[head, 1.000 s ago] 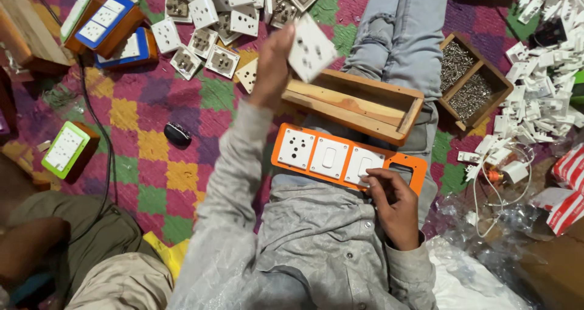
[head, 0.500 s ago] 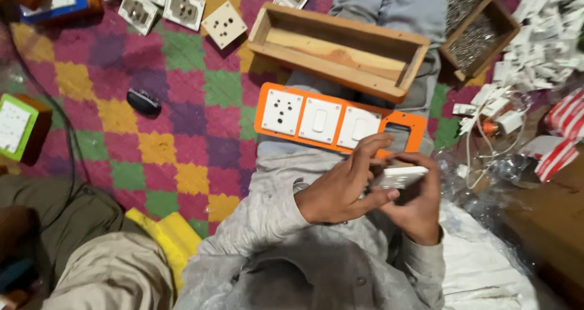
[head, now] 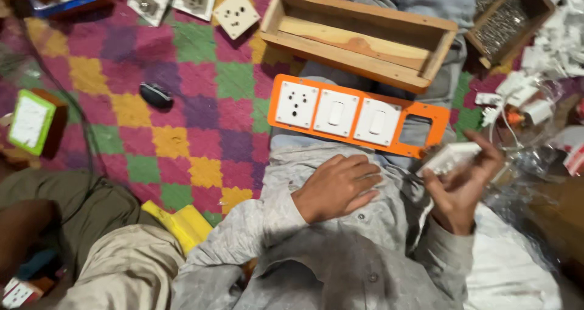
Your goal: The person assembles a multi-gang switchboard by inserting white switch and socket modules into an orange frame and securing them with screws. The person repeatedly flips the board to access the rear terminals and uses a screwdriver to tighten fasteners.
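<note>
- A checked mat (head: 152,139) of pink, yellow, green and purple squares is spread over the floor.
- An orange plate (head: 359,115) with a socket and two switches is laid across the lap, one slot open at 3 o'clock.
- A white module (head: 453,156) is clamped in the right hand (head: 465,188) fingers.
- The left hand (head: 337,187) is rested flat on the lap, fingers loosely together, empty.
- A wooden box (head: 359,39) is seen at 12 o'clock.

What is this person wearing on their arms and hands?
Both arms are covered to the wrist by long, loose sleeves of pale grey, lightly mottled cloth. The left hand and the right hand are bare: no gloves, rings, watch or bracelet show.
</note>
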